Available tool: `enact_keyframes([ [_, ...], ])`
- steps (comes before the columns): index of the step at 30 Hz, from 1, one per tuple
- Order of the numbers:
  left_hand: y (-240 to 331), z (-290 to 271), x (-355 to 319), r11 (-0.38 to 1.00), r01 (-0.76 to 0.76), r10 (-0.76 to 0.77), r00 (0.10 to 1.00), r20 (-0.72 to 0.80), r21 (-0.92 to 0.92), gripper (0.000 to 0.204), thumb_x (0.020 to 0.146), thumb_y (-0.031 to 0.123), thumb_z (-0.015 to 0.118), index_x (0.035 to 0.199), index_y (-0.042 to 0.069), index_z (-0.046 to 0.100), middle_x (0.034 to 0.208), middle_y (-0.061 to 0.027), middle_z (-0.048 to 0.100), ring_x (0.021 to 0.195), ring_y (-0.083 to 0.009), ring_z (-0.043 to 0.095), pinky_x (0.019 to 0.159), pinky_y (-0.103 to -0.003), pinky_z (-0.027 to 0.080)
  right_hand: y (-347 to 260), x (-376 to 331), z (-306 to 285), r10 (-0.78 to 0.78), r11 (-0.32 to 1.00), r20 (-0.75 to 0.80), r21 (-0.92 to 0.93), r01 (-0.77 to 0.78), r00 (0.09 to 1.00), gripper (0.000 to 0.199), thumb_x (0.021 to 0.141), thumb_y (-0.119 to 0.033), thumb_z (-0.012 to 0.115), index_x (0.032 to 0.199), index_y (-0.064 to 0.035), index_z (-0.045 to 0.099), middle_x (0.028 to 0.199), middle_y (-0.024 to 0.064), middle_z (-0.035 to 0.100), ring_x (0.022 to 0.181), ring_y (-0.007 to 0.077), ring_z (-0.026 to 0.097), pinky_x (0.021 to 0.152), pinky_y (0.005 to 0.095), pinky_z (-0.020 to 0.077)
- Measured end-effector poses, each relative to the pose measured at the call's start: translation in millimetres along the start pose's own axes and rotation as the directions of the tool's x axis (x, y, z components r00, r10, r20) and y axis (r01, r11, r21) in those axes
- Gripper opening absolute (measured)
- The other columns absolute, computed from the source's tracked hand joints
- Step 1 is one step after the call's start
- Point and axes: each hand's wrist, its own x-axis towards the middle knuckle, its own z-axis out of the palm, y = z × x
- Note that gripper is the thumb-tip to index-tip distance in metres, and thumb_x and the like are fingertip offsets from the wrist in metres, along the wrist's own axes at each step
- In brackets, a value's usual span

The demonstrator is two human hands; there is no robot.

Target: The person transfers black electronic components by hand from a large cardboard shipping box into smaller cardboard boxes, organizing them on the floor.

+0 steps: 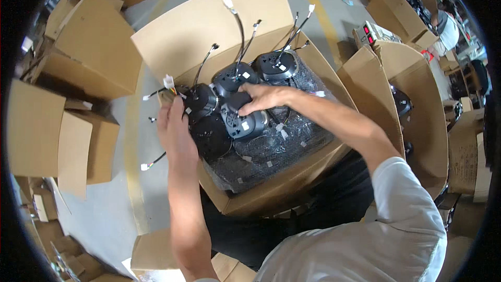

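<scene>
Several black rounded plastic housings (236,78) with cables and white plugs sit in an open cardboard carton (271,203), on clear bubble wrap (292,149). My right hand (263,98) reaches in from the right. Its thumb and fingers close on a dark block-like part of the middle housing (241,124), which carries a white label. At the carton's left side, my left hand (176,125) has its fingers bent together beside a leftmost housing (201,99) and a white plug (168,81). What those fingers grip is hidden.
The carton's large flap (209,26) stands up at the far side. To the right, another open carton (422,109) holds black housings. More cardboard boxes (96,47) stand on the left. A person (446,31) is at the far right. Yellow lines (133,177) run along the grey floor.
</scene>
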Motion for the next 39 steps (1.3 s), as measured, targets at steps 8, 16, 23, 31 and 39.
enact_keyframes([
  [8, -58, -33, 8, 0.46, -0.219, 0.164, 0.973, 0.16, 0.86, 0.057, 0.095, 0.019, 0.067, 0.138, -0.01, 0.043, 0.136, -0.0258, 0.052, 0.125, -0.0312, 0.053, 0.107, -0.041, 0.043, 39, 13, 57, -0.37, 0.681, -0.145, -0.714, 0.162, 0.917, 0.059, 0.082, -0.054, 0.07, 0.101, 0.0015, 0.07, 0.103, 0.0193, 0.07, 0.099, 0.0354, 0.068, 0.083, 0.0484, 0.053],
  [16, -107, 68, -124, 0.163, -0.458, -0.6, 0.657, 0.456, 0.874, 0.036, 0.094, 0.023, 0.065, 0.119, -0.003, 0.065, 0.11, -0.0228, 0.069, 0.105, -0.0321, 0.066, 0.089, -0.039, 0.051, 62, -277, -127, -0.514, 0.836, -0.774, -0.549, 0.012, 0.37, 0.032, 0.089, -0.033, 0.064, 0.101, -0.0033, 0.066, 0.098, 0.0205, 0.065, 0.093, 0.0359, 0.065, 0.081, 0.0456, 0.0527],
  [23, -156, 91, -179, -0.125, -0.648, -0.473, 0.705, 0.529, 0.752, 0.043, 0.089, 0.032, 0.073, 0.116, -0.001, 0.066, 0.105, -0.0233, 0.069, 0.095, -0.0416, 0.067, 0.079, -0.044, 0.055, 362, -464, -109, 0.597, 0.515, -0.798, 0.308, -0.8, 0.077, 0.078, 0.078, -0.062, 0.071, 0.116, 0.0057, 0.06, 0.115, 0.0289, 0.064, 0.113, 0.0419, 0.061, 0.096, 0.0479, 0.0482],
  [31, -167, 102, -186, -0.134, -0.696, -0.421, 0.684, 0.595, 0.706, 0.043, 0.088, 0.034, 0.074, 0.113, 0.0, 0.067, 0.102, -0.0217, 0.071, 0.087, -0.0403, 0.069, 0.073, -0.044, 0.056, 480, -503, 6, 0.616, 0.229, -0.785, 0.104, -0.968, 0.061, 0.077, 0.071, -0.064, 0.075, 0.112, 0.0002, 0.066, 0.096, 0.0169, 0.071, 0.097, 0.0328, 0.068, 0.098, 0.0468, 0.0443],
  [39, -171, 81, -181, -0.105, -0.68, -0.42, 0.692, 0.587, 0.726, 0.049, 0.082, 0.025, 0.079, 0.117, -0.004, 0.061, 0.105, -0.0222, 0.069, 0.094, -0.0384, 0.068, 0.08, -0.043, 0.055, 444, -538, 62, 0.381, 0.713, -0.288, -0.512, -0.478, 0.878, 0.048, 0.072, -0.041, 0.083, 0.105, -0.0069, 0.073, 0.101, 0.0157, 0.072, 0.092, 0.0341, 0.069, 0.078, 0.0452, 0.0561],
])
